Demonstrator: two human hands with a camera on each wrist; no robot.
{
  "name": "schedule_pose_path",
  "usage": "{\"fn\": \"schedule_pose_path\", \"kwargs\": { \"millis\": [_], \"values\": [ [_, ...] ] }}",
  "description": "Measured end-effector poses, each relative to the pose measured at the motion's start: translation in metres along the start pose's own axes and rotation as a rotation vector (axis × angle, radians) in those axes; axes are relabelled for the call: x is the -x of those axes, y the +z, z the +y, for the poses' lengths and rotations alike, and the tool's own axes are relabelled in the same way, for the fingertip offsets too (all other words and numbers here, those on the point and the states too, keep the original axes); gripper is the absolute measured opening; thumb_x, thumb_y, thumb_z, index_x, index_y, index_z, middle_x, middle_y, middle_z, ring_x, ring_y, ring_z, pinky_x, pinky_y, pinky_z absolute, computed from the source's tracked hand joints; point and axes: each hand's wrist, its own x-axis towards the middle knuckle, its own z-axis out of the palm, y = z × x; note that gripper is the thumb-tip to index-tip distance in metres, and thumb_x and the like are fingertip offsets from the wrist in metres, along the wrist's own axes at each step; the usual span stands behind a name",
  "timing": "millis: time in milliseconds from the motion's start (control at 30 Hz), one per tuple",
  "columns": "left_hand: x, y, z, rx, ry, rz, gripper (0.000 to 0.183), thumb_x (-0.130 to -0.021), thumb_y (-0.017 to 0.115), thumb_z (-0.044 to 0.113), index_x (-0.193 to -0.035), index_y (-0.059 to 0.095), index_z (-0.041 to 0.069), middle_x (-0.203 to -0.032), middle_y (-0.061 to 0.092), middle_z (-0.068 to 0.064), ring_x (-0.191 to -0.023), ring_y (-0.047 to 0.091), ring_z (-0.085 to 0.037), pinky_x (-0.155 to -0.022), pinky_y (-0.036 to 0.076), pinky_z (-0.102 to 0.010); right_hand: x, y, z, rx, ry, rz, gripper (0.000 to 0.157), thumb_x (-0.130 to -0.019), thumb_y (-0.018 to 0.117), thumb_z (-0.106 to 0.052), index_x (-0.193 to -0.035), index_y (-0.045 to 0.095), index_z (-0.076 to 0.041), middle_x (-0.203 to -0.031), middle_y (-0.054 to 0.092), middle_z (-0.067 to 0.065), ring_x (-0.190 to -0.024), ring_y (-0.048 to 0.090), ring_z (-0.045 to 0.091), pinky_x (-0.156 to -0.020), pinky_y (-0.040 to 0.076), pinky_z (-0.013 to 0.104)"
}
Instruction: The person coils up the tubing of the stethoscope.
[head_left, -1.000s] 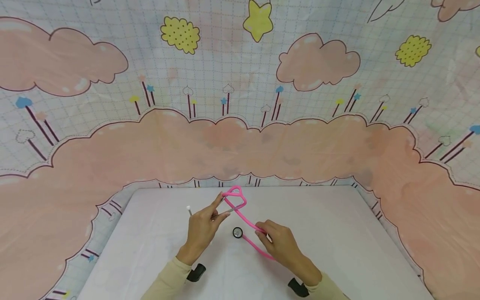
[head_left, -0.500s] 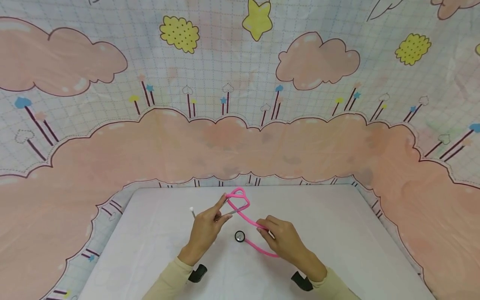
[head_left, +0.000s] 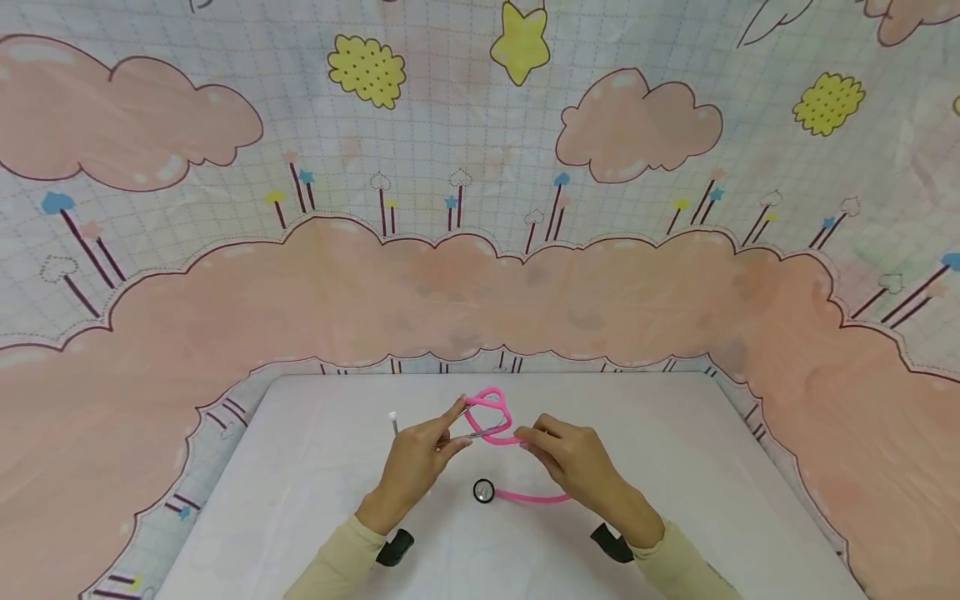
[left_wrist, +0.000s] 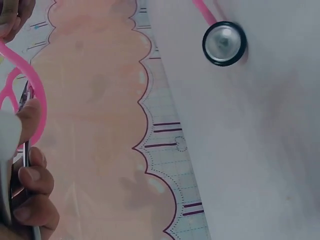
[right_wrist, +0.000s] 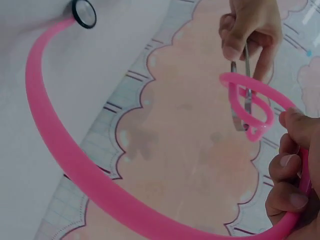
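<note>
Left hand (head_left: 415, 457) is gripping metal arms (head_left: 483, 432), right hand (head_left: 583, 462) is pinching tube (right_wrist: 100, 192) right of its loop (right_wrist: 250, 82). Disc (head_left: 483, 492) is showing nearer; table (head_left: 675, 467) contact unclear.

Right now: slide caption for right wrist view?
Right hand grips pink stethoscope tubing, left hand its metal ear tubes; chestpiece upper left.

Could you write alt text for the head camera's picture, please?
A person's left hand grips the metal tubes of a pink stethoscope above a white table, while the right hand grips its tubing. Behind is a cloud-patterned backdrop.
</note>
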Motion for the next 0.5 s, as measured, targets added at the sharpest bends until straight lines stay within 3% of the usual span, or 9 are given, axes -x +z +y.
{"fn": "schedule_pose_path", "kwargs": {
  "millis": [200, 333, 500],
  "values": [
    [-0.005, -0.004, 0.007, 0.009, 0.013, -0.086, 0.064, -0.079, 0.081, 0.024, -0.138, 0.058, 0.016, -0.062, 0.055, 0.009, -0.055, 0.039, 0.002, -0.052, 0.036, -0.012, -0.013, -0.013, 0.000, 0.061, -0.071, -0.035, 0.025, -0.099, 0.054, -0.033, -0.102, 0.074, -0.017, -0.078, 0.061, -0.006, -0.056, 0.050, 0.003, -0.053, 0.037, 0.007],
    [-0.008, -0.007, 0.010, 0.011, 0.047, -0.152, 0.065, -0.078, 0.082, 0.024, -0.138, 0.058, 0.017, -0.060, 0.053, 0.010, -0.055, 0.037, 0.002, -0.053, 0.036, -0.013, -0.021, -0.021, 0.000, 0.083, -0.123, -0.061, 0.015, -0.092, 0.069, -0.025, -0.104, 0.074, -0.018, -0.078, 0.061, -0.006, -0.058, 0.052, 0.003, -0.053, 0.038, 0.007],
    [-0.012, -0.010, 0.011, 0.018, 0.056, -0.238, 0.067, -0.079, 0.081, 0.025, -0.140, 0.056, 0.020, -0.060, 0.050, 0.011, -0.055, 0.036, 0.001, -0.053, 0.035, -0.014, -0.029, -0.027, 0.003, 0.110, -0.162, -0.065, 0.029, -0.073, 0.085, -0.013, -0.100, 0.074, -0.018, -0.077, 0.062, -0.005, -0.059, 0.056, 0.005, -0.054, 0.042, 0.009]
  ]
}}
